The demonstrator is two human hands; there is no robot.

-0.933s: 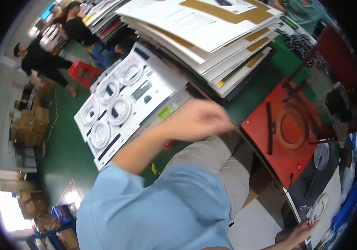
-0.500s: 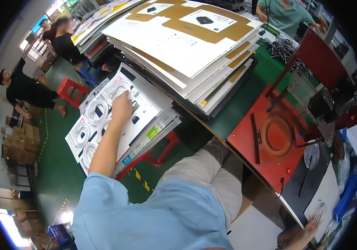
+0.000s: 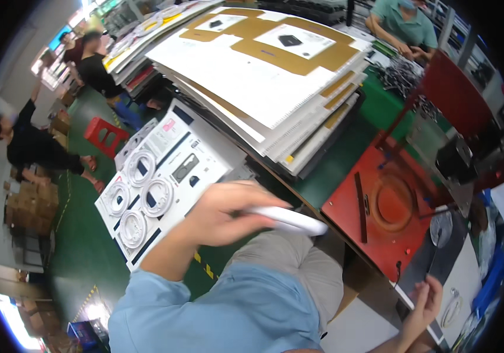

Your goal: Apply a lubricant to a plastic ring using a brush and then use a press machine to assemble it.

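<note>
My left hand (image 3: 228,215) is closed on a white coiled cable (image 3: 299,220), held edge-on above my lap. To its left, several more white cable coils (image 3: 157,197) lie on a printed cardboard sheet (image 3: 208,156) on top of a low stack. My right hand (image 3: 422,303) hovers by the front edge of the workbench at the lower right, its fingers loosely curled and apart, with nothing visible in them. Near it, a thin pale looped cable (image 3: 452,307) rests on the white bench surface.
A red machine base with a round ring (image 3: 392,203) stands at right, below its raised red panel (image 3: 461,94). Tall printed cardboard sheets (image 3: 234,76) are stacked ahead. A co-worker (image 3: 405,29) handles dark cables (image 3: 402,76) at far right. A red stool (image 3: 105,135) and people stand left.
My left hand has lifted a cable coil off the stack and brought it right, toward my lap. My right hand has moved up and left, away from the looped cable.
</note>
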